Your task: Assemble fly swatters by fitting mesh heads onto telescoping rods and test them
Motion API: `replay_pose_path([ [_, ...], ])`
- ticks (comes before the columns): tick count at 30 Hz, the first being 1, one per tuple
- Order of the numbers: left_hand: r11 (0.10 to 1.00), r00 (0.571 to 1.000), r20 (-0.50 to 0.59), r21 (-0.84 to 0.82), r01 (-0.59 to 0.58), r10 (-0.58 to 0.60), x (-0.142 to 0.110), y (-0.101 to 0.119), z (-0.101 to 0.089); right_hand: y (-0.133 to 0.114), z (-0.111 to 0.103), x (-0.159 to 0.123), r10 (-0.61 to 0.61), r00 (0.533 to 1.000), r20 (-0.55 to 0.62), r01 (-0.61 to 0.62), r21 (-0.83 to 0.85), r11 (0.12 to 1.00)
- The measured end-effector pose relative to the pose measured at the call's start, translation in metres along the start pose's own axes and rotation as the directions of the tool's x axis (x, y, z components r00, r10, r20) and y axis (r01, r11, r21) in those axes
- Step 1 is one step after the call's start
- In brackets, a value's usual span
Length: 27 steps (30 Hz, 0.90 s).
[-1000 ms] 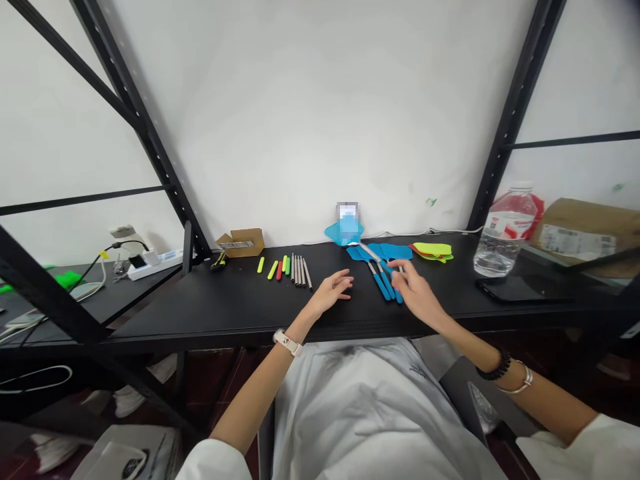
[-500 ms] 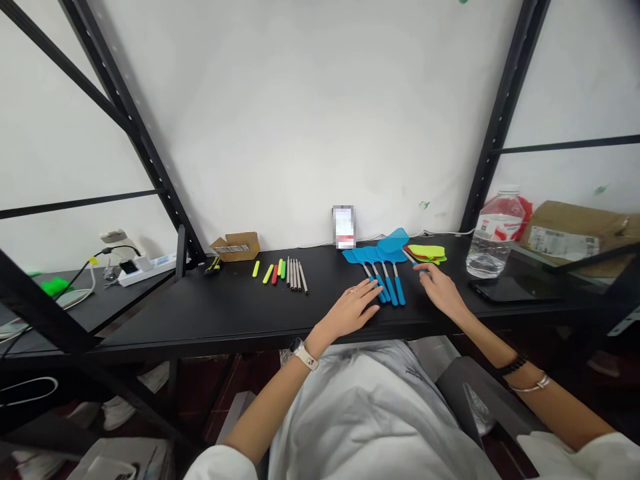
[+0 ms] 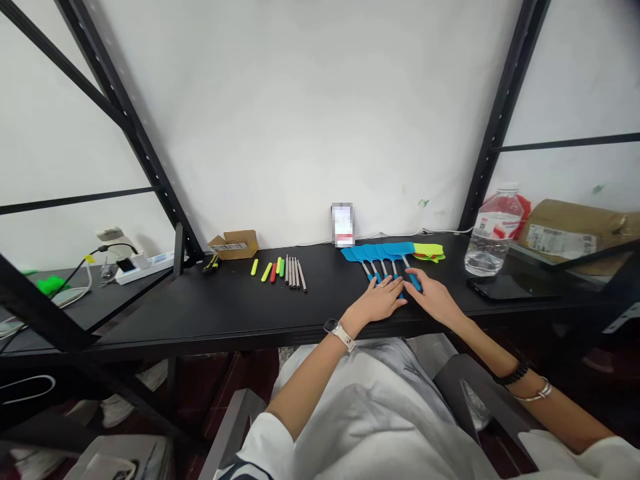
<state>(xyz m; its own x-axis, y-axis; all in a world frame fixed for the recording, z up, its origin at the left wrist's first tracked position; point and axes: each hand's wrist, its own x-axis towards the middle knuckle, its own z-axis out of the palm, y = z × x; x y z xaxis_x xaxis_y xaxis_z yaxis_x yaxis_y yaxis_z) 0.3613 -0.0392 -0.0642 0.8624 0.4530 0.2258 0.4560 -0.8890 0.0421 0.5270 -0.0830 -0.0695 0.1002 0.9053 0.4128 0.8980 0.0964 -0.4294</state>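
Several blue fly swatters (image 3: 376,253) lie in a row on the black table (image 3: 240,307), heads toward the wall, blue handles toward me. My left hand (image 3: 379,301) rests flat on the handles with its fingers stretched out. My right hand (image 3: 434,297) lies beside it on the rightmost blue handle (image 3: 413,280), fingers extended over it. A stack of yellow-green and red swatter heads (image 3: 429,251) sits just right of the blue ones.
Coloured grips and grey metal rods (image 3: 283,270) lie in a row to the left. A small cardboard box (image 3: 235,243) stands by the wall. A water bottle (image 3: 491,231), a dark phone (image 3: 500,287), a cardboard box (image 3: 570,233) and a power strip (image 3: 140,263) are around.
A blue swatter that stood raised now lies flat with the others. Both hands have moved onto the blue handles, the left hand sliding right and the right hand coming in from the right.
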Motion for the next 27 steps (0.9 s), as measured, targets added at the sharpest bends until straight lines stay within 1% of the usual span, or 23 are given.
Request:
replay_pose_path([
  [7, 0.992, 0.999, 0.007, -0.123, 0.037, -0.036, 0.0, 0.0, 0.0, -0.002, 0.0, -0.009, -0.138, 0.989, 0.06, 0.136, 0.042, 0.99],
  [9, 0.99, 0.999, 0.006, -0.132, 0.044, -0.043, -0.001, 0.0, -0.001, 0.0, -0.003, -0.009, -0.164, 0.983, 0.085, 0.157, 0.08, 0.984],
  [11, 0.99, 0.999, 0.004, -0.134, 0.036, -0.036, -0.002, 0.0, -0.003, 0.006, -0.007, -0.004, -0.166, 0.983, 0.077, 0.159, 0.087, 0.983],
  [12, 0.991, 1.0, 0.001, -0.134, 0.028, -0.028, -0.003, 0.0, -0.004, 0.011, -0.009, 0.002, -0.163, 0.985, 0.048, 0.16, 0.07, 0.985],
  [14, 0.991, 1.0, -0.004, -0.131, 0.011, -0.011, -0.003, 0.001, -0.006, 0.024, -0.014, 0.018, -0.162, 0.985, -0.059, 0.161, -0.018, 0.987],
  [16, 0.993, 1.0, -0.012, -0.119, -0.002, 0.001, -0.002, 0.002, -0.007, 0.039, -0.018, 0.039, -0.182, 0.968, -0.175, 0.15, -0.179, 0.972],
  [17, 0.994, 1.0, -0.018, -0.107, -0.006, 0.004, 0.0, 0.003, -0.007, 0.046, -0.019, 0.051, -0.18, 0.964, -0.194, 0.123, -0.274, 0.954],
  [18, 0.996, 1.0, -0.022, -0.093, -0.006, 0.004, 0.002, 0.004, -0.007, 0.052, -0.02, 0.063, -0.155, 0.97, -0.187, 0.08, -0.357, 0.931],
  [19, 0.997, 1.0, -0.026, -0.078, -0.001, -0.001, 0.005, 0.005, -0.006, 0.058, -0.021, 0.075, -0.123, 0.98, -0.154, 0.047, -0.424, 0.905],
  [21, 0.999, 0.999, -0.029, -0.048, 0.013, -0.014, 0.01, 0.007, -0.004, 0.067, -0.019, 0.095, -0.008, 0.998, -0.06, -0.024, -0.508, 0.861],
  [22, 0.999, 0.999, -0.031, -0.035, 0.017, -0.018, 0.012, 0.008, -0.004, 0.07, -0.017, 0.104, 0.07, 0.998, 0.002, -0.059, -0.528, 0.847],
  [24, 1.0, 0.999, -0.045, -0.008, 0.016, -0.017, 0.015, 0.008, -0.003, 0.076, -0.012, 0.117, 0.192, 0.976, 0.103, -0.107, -0.544, 0.832],
  [25, 1.0, 0.998, -0.054, 0.003, 0.011, -0.011, 0.016, 0.008, -0.002, 0.079, -0.009, 0.123, 0.227, 0.965, 0.133, -0.119, -0.546, 0.829],
  [27, 1.0, 0.998, -0.067, 0.016, 0.001, 0.0, 0.018, 0.007, -0.002, 0.083, -0.003, 0.13, 0.241, 0.958, 0.153, -0.121, -0.546, 0.829],
])
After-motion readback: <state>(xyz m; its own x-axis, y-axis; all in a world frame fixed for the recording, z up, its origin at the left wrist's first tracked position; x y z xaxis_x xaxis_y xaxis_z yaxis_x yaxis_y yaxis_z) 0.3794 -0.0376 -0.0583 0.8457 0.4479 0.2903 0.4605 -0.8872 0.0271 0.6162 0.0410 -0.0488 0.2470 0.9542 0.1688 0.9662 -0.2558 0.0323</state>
